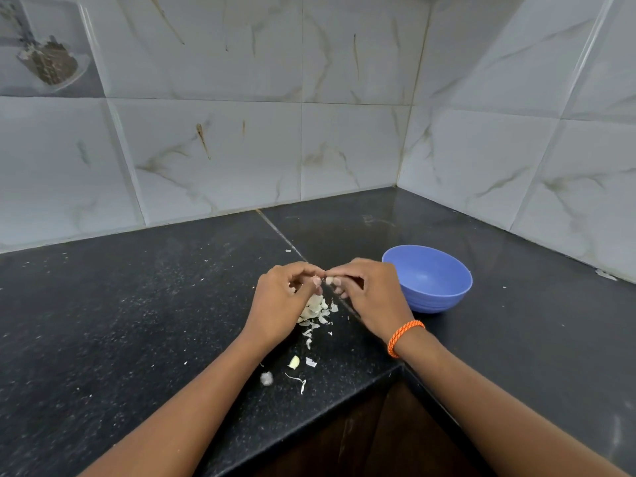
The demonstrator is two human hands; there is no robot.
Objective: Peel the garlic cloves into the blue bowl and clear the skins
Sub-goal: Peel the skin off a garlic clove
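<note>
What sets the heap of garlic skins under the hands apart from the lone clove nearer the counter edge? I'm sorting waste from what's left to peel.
The skin heap is many thin, flat, whitish flakes; the lone clove is one plump, yellowish piece. The heap lies directly below the left hand and right hand; the clove lies apart, untouched. Both rest on the black counter, outside the blue bowl.

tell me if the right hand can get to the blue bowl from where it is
Probably yes: the right hand is just left of the blue bowl, nothing lies between them, and the bowl's mouth is open, though its fingers seem busy pinching something.
</note>
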